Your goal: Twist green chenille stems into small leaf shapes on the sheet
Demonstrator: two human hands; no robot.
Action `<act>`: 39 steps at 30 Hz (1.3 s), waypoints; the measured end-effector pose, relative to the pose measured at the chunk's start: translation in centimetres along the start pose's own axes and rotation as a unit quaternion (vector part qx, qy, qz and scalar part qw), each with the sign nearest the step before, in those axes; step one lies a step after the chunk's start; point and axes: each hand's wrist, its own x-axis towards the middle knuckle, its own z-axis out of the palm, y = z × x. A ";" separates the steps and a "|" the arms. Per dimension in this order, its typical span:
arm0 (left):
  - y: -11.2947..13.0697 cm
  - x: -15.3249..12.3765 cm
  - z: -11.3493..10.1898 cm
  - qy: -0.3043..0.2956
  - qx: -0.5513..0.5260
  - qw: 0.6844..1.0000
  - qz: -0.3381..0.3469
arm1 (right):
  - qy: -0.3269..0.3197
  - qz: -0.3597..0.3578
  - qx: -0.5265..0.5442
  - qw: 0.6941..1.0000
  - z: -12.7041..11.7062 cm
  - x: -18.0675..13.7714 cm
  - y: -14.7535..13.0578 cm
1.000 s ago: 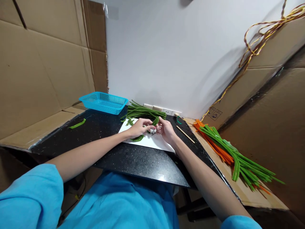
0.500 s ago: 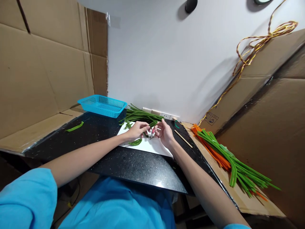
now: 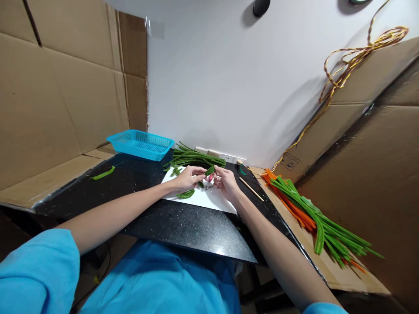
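Over the white board (image 3: 209,201), my left hand (image 3: 190,179) is closed on one end of a short dark green fuzzy piece (image 3: 210,170), which looks like bent pipe cleaner. My right hand (image 3: 225,181) pinches its other end between thumb and forefinger. A small pink-and-red object (image 3: 211,178) shows beside my right fingers; its kind, and whether it is held, I cannot make out. On the board lie a leaf-shaped green pipe cleaner piece (image 3: 186,194) near my left wrist and another green piece (image 3: 176,171) at the far left corner.
Behind the board lies a bundle of dark green pipe cleaners (image 3: 196,158). A blue basket (image 3: 140,145) stands back left, near a green strip (image 3: 103,173). To the right are a wooden stick (image 3: 251,189) and green (image 3: 310,209) and orange stems (image 3: 299,213) on cardboard.
My right fingers have closed in from a more open pose and now pinch the far end of the green piece. The left hand has barely moved.
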 end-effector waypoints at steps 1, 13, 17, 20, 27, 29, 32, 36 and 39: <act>0.0 0.0 0.0 0.000 0.004 1.000 -0.001 | -0.001 0.003 0.000 1.000 -0.1 0.1 0.0; -0.4 0.0 0.0 0.054 -0.054 0.996 -0.034 | 0.000 0.086 0.061 0.994 0.1 0.1 0.0; -0.3 -0.1 0.1 0.067 -0.065 0.994 -0.060 | 0.006 0.074 0.055 0.996 0.2 0.1 -0.1; -0.3 0.0 0.1 0.066 -0.070 0.994 -0.057 | 0.021 0.058 0.054 0.997 0.1 0.0 -0.3; -0.1 0.4 -0.6 0.026 -0.073 0.996 -0.054 | 0.050 0.031 0.050 0.997 0.5 -0.1 -0.6; 0.1 0.4 -0.7 0.021 -0.066 0.996 -0.063 | 0.049 0.029 0.047 0.997 0.6 -0.2 -0.5; 0.2 0.3 -0.7 0.023 -0.055 0.996 -0.063 | 0.050 0.029 0.043 0.997 0.6 -0.2 -0.5; 0.1 0.2 -0.4 0.041 -0.046 0.997 -0.051 | 0.044 0.025 0.034 0.998 0.4 -0.2 -0.4; 0.2 0.1 -0.3 0.050 -0.050 0.996 -0.056 | 0.035 0.019 0.024 0.999 0.3 -0.2 -0.2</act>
